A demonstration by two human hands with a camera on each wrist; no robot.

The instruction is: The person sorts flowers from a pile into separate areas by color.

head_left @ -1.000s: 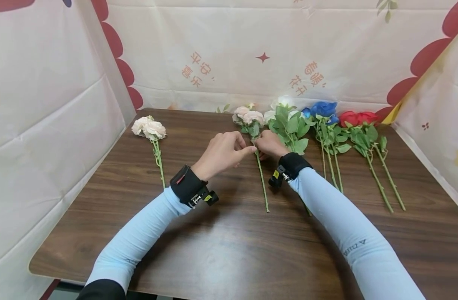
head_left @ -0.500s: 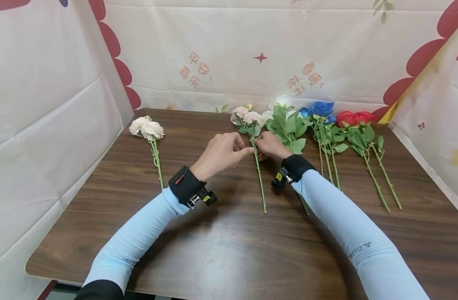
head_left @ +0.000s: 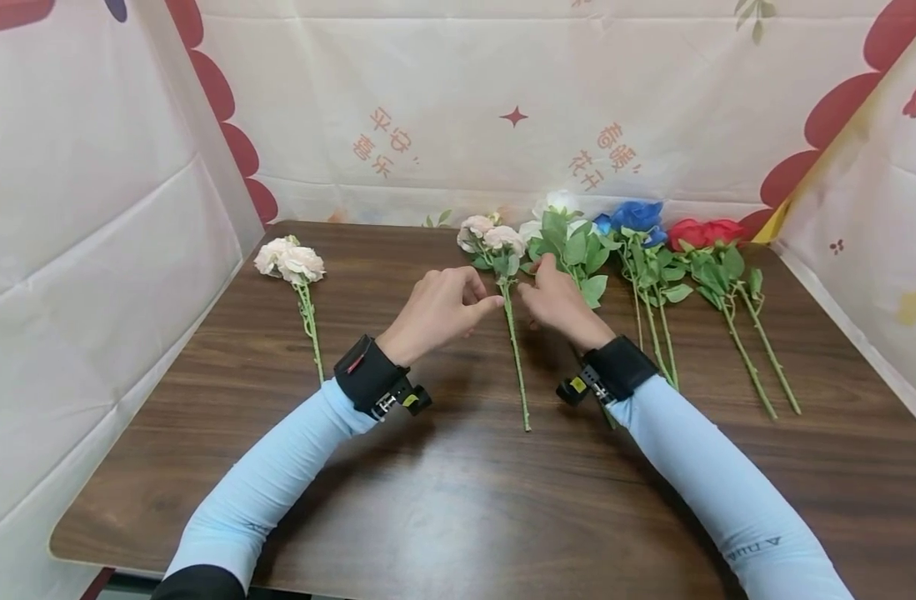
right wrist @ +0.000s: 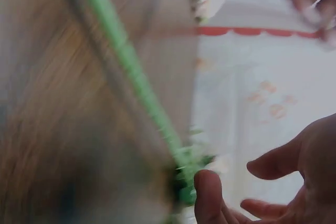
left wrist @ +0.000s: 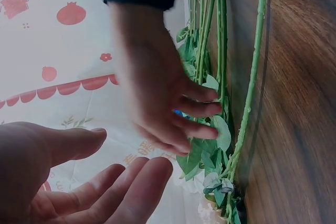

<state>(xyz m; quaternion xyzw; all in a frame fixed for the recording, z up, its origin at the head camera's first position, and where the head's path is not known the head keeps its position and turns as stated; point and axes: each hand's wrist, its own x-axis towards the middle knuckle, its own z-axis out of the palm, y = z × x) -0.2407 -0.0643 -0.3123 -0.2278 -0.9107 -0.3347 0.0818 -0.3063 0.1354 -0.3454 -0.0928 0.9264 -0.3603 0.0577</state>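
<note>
A pale pink artificial flower (head_left: 505, 240) lies on the table, its bare green stem (head_left: 515, 358) pointing toward the front. Just left of that stem hovers my left hand (head_left: 438, 310), thumb and fingers apart, holding nothing in the left wrist view. My right hand (head_left: 563, 307) is on the stem's other side, overlapping the leaves of the white flowers (head_left: 575, 243) in the head view. In the right wrist view its thumb and fingers are spread around a gap, with a fingertip overlapping the blurred flower's leafy part.
A cream flower (head_left: 291, 260) lies apart at the left of the brown table (head_left: 427, 500). Blue flowers (head_left: 636, 218) and red flowers (head_left: 703, 233) lie to the right, stems toward the front. A printed white cloth (head_left: 442, 100) encloses the back and sides.
My right hand has let go of the pink flower's stem and drawn back to the right. The left hand stays almost in place. The view has shifted slightly.
</note>
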